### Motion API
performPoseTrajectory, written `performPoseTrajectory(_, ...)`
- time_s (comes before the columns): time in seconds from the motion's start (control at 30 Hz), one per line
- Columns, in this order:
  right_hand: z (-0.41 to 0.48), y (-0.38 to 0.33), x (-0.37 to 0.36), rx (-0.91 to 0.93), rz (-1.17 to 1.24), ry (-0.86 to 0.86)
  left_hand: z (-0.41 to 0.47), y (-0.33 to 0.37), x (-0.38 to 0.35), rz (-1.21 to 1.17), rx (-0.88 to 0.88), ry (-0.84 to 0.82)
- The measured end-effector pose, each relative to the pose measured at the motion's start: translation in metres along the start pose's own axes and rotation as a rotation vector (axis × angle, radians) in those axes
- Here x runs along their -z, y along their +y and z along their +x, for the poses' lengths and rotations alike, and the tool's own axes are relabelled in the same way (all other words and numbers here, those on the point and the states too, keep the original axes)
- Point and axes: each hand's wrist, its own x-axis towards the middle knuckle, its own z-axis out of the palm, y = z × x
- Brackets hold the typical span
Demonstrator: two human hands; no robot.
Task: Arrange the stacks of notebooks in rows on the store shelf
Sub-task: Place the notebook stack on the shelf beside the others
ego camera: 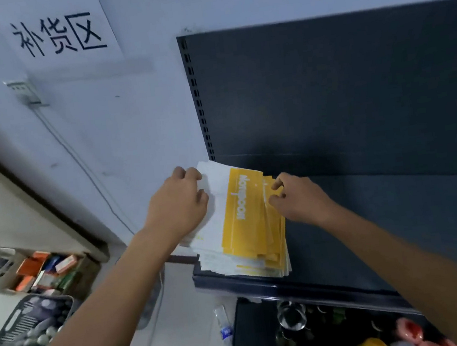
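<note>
A stack of yellow-and-white notebooks [244,227] lies at the left end of a dark blue store shelf [368,228], its layers slightly fanned and its front edge near the shelf lip. My left hand [178,206] grips the stack's left white edge, fingers curled over it. My right hand [297,199] pinches the stack's right edge near the top yellow cover. Both hands hold the stack from opposite sides.
The dark back panel [325,83] rises behind the shelf. A lower shelf [295,332] holds glass cups and colourful items. On the floor at left stand a box of packets [46,273] and a grey basket [34,322]. A white wall with a paper sign [57,33] is at left.
</note>
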Motion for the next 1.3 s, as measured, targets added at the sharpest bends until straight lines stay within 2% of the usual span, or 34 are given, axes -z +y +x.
performPoseTrajectory(0.13,0.008,-0.006,-0.009,-0.065,0.049,-0.020,0.016,-0.016,-0.008,0.035,0.031,-0.018)
performPoseTrajectory(0.33,0.017,-0.024,-0.023,-0.214,0.162,-0.050,0.043,-0.029,-0.023,0.049,0.121,-0.141)
performPoseTrajectory(0.6,0.012,-0.053,-0.052,-0.371,0.083,0.067,0.048,-0.034,-0.034,-0.059,-0.061,-0.128)
performPoseTrajectory(0.7,0.010,-0.062,-0.054,-0.467,0.145,0.077,0.049,-0.034,-0.037,-0.110,-0.071,-0.168)
performPoseTrajectory(0.83,0.006,-0.070,-0.049,-0.563,0.334,0.010,0.050,-0.040,-0.034,-0.168,-0.078,-0.288)
performPoseTrajectory(1.0,0.000,-0.077,-0.046,-0.563,0.349,-0.018,0.052,-0.039,-0.027,-0.238,-0.082,-0.305)
performPoseTrajectory(1.17,-0.004,-0.081,-0.049,-0.507,0.185,0.062,0.049,-0.028,-0.025,-0.207,-0.108,-0.209)
performPoseTrajectory(1.3,-0.004,-0.080,-0.049,-0.451,0.204,0.123,0.047,-0.026,-0.028,-0.198,-0.060,-0.229)
